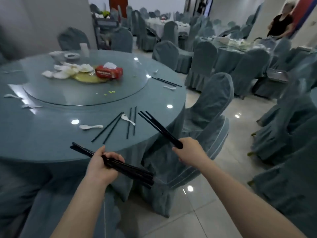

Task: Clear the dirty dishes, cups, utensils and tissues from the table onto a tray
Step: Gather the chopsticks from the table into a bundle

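My left hand (103, 166) grips a bundle of black chopsticks (130, 170) at the round table's (42, 141) near edge. My right hand (187, 151) holds a smaller bunch of black chopsticks (159, 127) pointing up and left over the table's rim. Loose black chopsticks (118, 124) and two white spoons (91, 126) (127, 119) lie on the table in front of me. On the glass turntable (77, 93) sit crumpled tissues (68, 70), a yellow plate (89, 79) and a red tissue box (109, 71).
More chopsticks (166, 81) and spoons (169, 87) lie at the table's far right, others at the left (12, 96). A covered chair (211, 117) stands right of me by the table. Other covered chairs and tables fill the room; a person (281, 23) stands at the back right.
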`<state>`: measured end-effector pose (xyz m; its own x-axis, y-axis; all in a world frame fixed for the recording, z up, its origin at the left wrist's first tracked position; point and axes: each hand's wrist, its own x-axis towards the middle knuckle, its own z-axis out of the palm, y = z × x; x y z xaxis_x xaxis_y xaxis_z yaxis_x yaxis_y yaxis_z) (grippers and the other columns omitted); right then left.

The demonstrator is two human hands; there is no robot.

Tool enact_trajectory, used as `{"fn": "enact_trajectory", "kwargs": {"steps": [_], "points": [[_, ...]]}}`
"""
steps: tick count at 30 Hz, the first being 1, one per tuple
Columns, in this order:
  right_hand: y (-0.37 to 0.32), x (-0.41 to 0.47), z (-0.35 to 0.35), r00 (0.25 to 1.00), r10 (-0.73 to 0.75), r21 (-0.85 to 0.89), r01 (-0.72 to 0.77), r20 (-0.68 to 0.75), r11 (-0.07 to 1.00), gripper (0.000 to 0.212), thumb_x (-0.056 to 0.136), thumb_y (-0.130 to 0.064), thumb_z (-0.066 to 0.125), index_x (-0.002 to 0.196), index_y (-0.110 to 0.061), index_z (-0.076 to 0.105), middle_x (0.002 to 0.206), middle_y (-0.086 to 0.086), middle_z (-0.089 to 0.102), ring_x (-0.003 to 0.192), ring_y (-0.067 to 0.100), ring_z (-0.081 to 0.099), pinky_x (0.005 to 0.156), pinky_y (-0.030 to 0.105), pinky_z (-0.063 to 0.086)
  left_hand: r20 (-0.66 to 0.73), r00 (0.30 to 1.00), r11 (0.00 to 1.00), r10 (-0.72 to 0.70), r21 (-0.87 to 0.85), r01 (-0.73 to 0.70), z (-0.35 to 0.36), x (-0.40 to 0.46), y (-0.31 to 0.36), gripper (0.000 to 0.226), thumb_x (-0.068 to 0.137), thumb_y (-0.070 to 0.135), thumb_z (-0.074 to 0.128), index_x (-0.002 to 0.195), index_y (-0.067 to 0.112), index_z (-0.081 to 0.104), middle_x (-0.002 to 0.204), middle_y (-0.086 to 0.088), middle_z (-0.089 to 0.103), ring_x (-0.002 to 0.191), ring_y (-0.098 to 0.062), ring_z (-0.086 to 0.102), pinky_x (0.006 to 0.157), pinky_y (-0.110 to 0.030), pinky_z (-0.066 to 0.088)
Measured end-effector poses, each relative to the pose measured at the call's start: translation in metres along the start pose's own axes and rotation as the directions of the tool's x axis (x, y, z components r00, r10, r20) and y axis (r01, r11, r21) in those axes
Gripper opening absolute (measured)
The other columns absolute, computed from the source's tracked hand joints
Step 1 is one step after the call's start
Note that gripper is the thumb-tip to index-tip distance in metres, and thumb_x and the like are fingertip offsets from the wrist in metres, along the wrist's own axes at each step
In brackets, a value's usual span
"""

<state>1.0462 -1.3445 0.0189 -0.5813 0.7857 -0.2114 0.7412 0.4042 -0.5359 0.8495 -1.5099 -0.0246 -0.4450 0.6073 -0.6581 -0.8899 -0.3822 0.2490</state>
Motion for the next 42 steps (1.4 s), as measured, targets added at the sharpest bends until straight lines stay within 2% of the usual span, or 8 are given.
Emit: {"fn": "enact_trajectory", "kwargs": {"steps": [9, 13, 19, 29, 33, 36, 39, 42], "points": [[-0.009, 0.12, -0.007, 0.998, -0.049, -0.029, 0.05, 0.031, 0.998, 0.018, 0.089, -0.024, 0.056, 0.075, -0.015, 0.059, 0.065, 0.003, 0.066, 0.057, 0.013, 0.065, 0.052, 0.026, 0.051, -0.034, 0.997, 0.998, 0.067, 0.002, -0.067, 0.048, 0.071, 0.023, 0.038, 0.095, 0.028, 0.05, 0.062, 0.018, 0.034, 0.042, 0.007, 0.035, 0.039, -0.006, 0.039, 0.064, -0.023, 0.042], [-0.008, 0.16, -0.009, 0.995, -0.055, -0.01, 0.056, 0.085, 0.998, 0.018, 0.089, -0.023, 0.054, 0.074, -0.014, 0.059, 0.058, -0.002, 0.063, 0.039, -0.002, 0.056, 0.037, 0.011, 0.036, -0.058, 0.995, 0.997, 0.079, 0.014, -0.078, 0.061, 0.102, 0.028, 0.038, 0.1, 0.028, 0.04, 0.065, 0.018, 0.033, 0.039, 0.007, 0.032, 0.031, -0.007, 0.034, 0.048, -0.018, 0.034], [-0.003, 0.228, -0.018, 0.989, -0.079, 0.032, 0.076, 0.121, 0.997, 0.015, 0.086, -0.021, 0.056, 0.079, -0.01, 0.063, 0.058, 0.001, 0.065, 0.042, 0.004, 0.057, 0.043, 0.018, 0.042, -0.12, 0.974, 0.975, 0.19, 0.14, -0.172, 0.081, 0.149, 0.041, 0.039, 0.103, 0.032, 0.034, 0.066, 0.019, 0.036, 0.033, 0.01, 0.03, 0.023, -0.003, 0.026, 0.029, -0.012, 0.02], [0.006, 0.316, -0.007, 0.97, -0.063, -0.034, 0.073, 0.236, 0.997, 0.019, 0.086, -0.022, 0.053, 0.086, -0.009, 0.066, 0.068, 0.007, 0.071, 0.047, 0.006, 0.058, 0.047, 0.02, 0.042, -0.308, 0.889, 0.903, 0.339, 0.371, -0.216, 0.095, 0.216, 0.078, 0.026, 0.098, 0.017, 0.05, 0.072, 0.011, 0.047, 0.054, 0.002, 0.04, 0.03, -0.004, 0.037, 0.031, -0.012, 0.03], [0.001, 0.344, -0.008, 0.967, -0.007, -0.089, 0.03, 0.253, 0.996, 0.018, 0.085, -0.022, 0.053, 0.085, -0.009, 0.065, 0.068, 0.007, 0.071, 0.051, 0.009, 0.061, 0.055, 0.026, 0.051, -0.245, 0.816, 0.643, 0.524, 0.741, -0.191, 0.104, 0.253, 0.102, 0.026, 0.091, 0.012, 0.062, 0.071, 0.012, 0.046, 0.059, -0.003, 0.039, 0.031, -0.008, 0.032, 0.033, -0.016, 0.026], [-0.004, 0.362, -0.007, 0.97, 0.008, -0.131, 0.025, 0.244, 0.991, 0.017, 0.085, -0.023, 0.053, 0.076, -0.011, 0.061, 0.067, 0.006, 0.071, 0.044, 0.006, 0.056, 0.046, 0.02, 0.044, -0.096, 0.775, 0.197, 0.624, 0.98, -0.037, 0.106, 0.277, 0.115, 0.018, 0.083, 0.02, 0.072, 0.083, 0.009, 0.058, 0.065, -0.007, 0.053, 0.049, -0.02, 0.048, 0.049, -0.025, 0.039], [-0.013, 0.377, -0.005, 0.968, 0.04, -0.158, 0.0, 0.249, 0.987, 0.018, 0.085, -0.022, 0.053, 0.072, -0.012, 0.06, 0.067, 0.007, 0.071, 0.046, 0.009, 0.056, 0.049, 0.023, 0.047, -0.006, 0.807, -0.171, 0.591, 0.976, 0.132, 0.105, 0.298, 0.126, 0.037, 0.077, 0.032, 0.076, 0.099, 0.009, 0.058, 0.09, -0.007, 0.062, 0.08, -0.026, 0.057, 0.069, -0.032, 0.044], [-0.014, 0.389, 0.005, 0.966, 0.066, -0.161, -0.026, 0.249, 0.987, 0.019, 0.083, -0.02, 0.052, 0.069, -0.011, 0.061, 0.065, 0.007, 0.071, 0.045, 0.009, 0.056, 0.05, 0.024, 0.049, 0.014, 0.85, -0.421, 0.526, 0.873, 0.246, 0.095, 0.318, 0.128, 0.053, 0.075, 0.044, 0.077, 0.105, 0.008, 0.051, 0.106, -0.013, 0.059, 0.098, -0.031, 0.056, 0.076, -0.036, 0.045]]}}
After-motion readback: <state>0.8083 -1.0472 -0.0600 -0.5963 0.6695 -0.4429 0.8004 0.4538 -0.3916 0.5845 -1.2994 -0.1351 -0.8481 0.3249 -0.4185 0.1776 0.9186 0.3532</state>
